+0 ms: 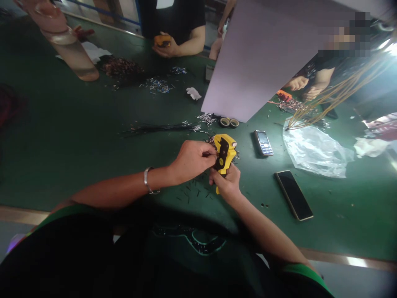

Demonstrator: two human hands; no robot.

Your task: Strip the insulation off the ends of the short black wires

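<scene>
Yellow tool (226, 154) lengthwise, head away

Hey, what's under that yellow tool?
Small bits peek out on both sides of the yellow tool, on the green table. The tool and right hand hide whatever lies directly beneath.

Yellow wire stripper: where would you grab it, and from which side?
Probably by the handle of the wire stripper, from the near right, as the right hand does: the bulky head points away, and the left hand crowds its left side.
</scene>
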